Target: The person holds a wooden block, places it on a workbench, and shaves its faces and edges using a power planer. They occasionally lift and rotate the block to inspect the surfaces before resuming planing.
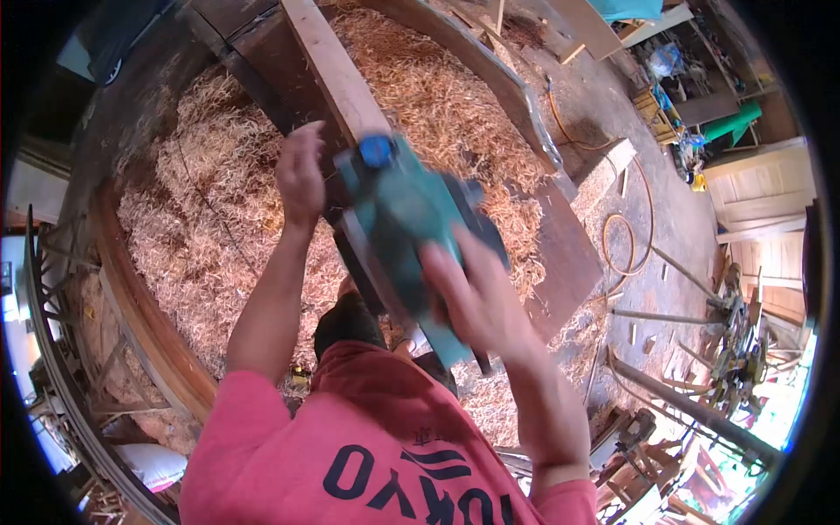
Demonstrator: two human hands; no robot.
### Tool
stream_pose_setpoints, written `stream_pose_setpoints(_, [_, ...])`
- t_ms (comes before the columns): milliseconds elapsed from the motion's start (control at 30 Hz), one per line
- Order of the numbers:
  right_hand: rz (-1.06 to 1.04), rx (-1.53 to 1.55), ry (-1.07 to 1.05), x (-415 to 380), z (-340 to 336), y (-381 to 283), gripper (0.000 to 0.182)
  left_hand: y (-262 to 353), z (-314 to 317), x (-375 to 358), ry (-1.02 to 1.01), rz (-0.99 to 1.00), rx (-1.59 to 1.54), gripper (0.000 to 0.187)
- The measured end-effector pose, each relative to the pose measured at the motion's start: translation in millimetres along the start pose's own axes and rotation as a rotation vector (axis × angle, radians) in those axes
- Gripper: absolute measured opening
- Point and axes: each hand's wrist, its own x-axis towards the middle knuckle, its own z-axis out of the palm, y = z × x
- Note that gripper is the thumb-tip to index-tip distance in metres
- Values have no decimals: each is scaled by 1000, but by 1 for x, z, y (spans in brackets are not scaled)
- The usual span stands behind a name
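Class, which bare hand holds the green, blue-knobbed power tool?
The right hand, on the green power tool; the left hand is apart from it, beside the pale wooden beam.

The planer [407, 214] shows deep teal green with a bright blue knob [376, 150], against the plain pale tan of the beam [337, 74] and the mottled straw and reddish-gold shavings [206, 175] on the dark brown desk [573, 254]. Beyond the desk's right corner, an orange-brown hose [652, 208] crosses grey floor [687, 227]. The shirt [350, 420] is coral pink, printed with black "TOKYO" lettering [388, 494] and wavy black bars [437, 464].
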Motion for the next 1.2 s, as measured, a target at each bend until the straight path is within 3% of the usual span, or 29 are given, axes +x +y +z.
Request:
stream_pose_setpoints(33, [27, 29, -22, -41, -5, 15, 34, 30, 8, -27, -278, 202, 113, 36])
stream_pose_setpoints(133, [189, -11, -77, -158, -23, 49, 47, 130, 34, -123, -810, 619, 546, 47])
stream_pose_setpoints(233, [228, -20, -123, -250, -37, 95, 59, 142, 45, -185, -1136, 624, 413, 35])
stream_pose_setpoints(267, [135, 0, -86, -262, -36, 103, 61, 136, 54, -187, -1236, 680, 342, 33])
stream_pose_setpoints(333, [157, 36, -14, -259, -26, 89, 76, 131, 67, -182, -1436, 783, 175, 30])
stream_pose_setpoints(433, [146, 61, 7, -240, -21, 83, 75, 126, 72, -131, -1623, 686, 60, 37])
stream_pose_setpoints(467, [133, 47, -3, -234, -22, 85, 68, 121, 76, -94, -1546, 582, 174, 36])
stream_pose_setpoints(500, [123, 35, -12, -227, -21, 89, 62, 101, 75, -41, -1244, 652, 362, 44])
stream_pose_setpoints(567, [88, -8, -17, -206, -17, 92, 53, 61, 72, 67, -676, 579, 732, 69])
stream_pose_setpoints(633, [104, 8, -12, -164, -13, 68, 48, 39, 49, 156, -422, 466, 1292, 101])
stream_pose_setpoints(667, [112, 14, -9, -139, -11, 54, 46, 22, 37, 184, -482, 389, 1412, 111])
stream_pose_setpoints(733, [109, 37, -2, -82, -6, 27, 37, 0, 31, 207, -655, 251, 1342, 97])
stream_pose_setpoints(833, [-25, 4, 98, 22, 8, -9, 28, 20, 27, 225, -839, 210, 1342, 94])
stream_pose_setpoints(933, [-192, -91, 171, 125, 18, -36, 53, 0, 17, 260, -818, -148, 869, 91])
stream_pose_setpoints(1000, [-190, -54, 127, 158, 19, -41, 59, -8, 15, 261, -684, -532, 587, 86])
stream_pose_setpoints(1033, [-167, -35, 110, 161, 18, -42, 60, -54, 8, 294, -779, -536, 565, 87])
stream_pose_setpoints(1133, [-130, -59, 87, 120, 10, -36, 57, -33, 11, 268, -817, 107, 1134, 95])
stream_pose_setpoints(1167, [-112, -82, 83, 93, 7, -29, 55, -12, 15, 248, -744, 68, 1361, 105])
stream_pose_setpoints(1200, [-94, -36, 57, 62, 2, -22, 45, -7, 17, 243, -729, 82, 1377, 105])
